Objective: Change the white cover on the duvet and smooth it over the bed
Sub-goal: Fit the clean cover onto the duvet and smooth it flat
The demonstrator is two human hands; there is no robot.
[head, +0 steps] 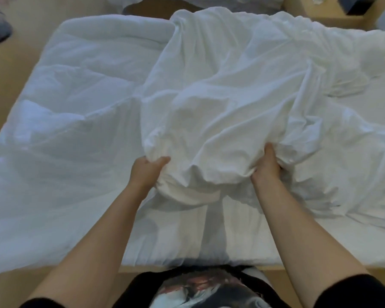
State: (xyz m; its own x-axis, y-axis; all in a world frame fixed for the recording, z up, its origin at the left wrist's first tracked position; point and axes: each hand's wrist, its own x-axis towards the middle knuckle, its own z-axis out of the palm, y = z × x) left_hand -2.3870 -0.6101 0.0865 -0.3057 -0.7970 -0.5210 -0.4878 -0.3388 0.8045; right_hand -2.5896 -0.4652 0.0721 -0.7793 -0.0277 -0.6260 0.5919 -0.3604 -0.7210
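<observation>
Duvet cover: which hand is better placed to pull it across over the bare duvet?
Probably the left hand: it grips the cover edge nearest the duvet; the right hand grips farther away.

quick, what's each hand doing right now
Left hand: grips the bunched white cover.
Right hand: grips the same cover.

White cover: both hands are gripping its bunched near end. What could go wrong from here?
1. The left hand and right hand grip the white cover as a crumpled wad, so it may get pulled on twisted or by the wrong edge.
2. The duvet lies offset to the left, overhanging the edge of the bed; tugging could slide it toward the floor.
</observation>
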